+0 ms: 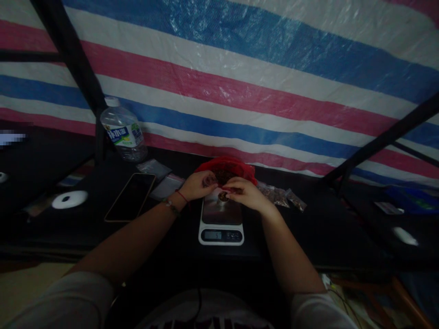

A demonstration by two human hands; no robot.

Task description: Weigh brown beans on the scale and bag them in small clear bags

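A white kitchen scale (221, 235) with a shiny weighing plate sits on the dark table in front of me. Behind it lies a red plastic bag (240, 167) holding dark brown bits. My left hand (197, 185) and my right hand (243, 192) meet above the far end of the scale. Between their fingertips is a small clear bag (222, 196) with some of the dark bits in it. Whether it rests on the plate cannot be told. Both hands pinch it.
A phone (130, 196) lies face up to the left, next to a water bottle (123, 130) and flat clear bags (157, 168). Filled small bags (281, 195) lie to the right. A striped tarp (240, 82) hangs behind. A white round object (69, 199) sits far left.
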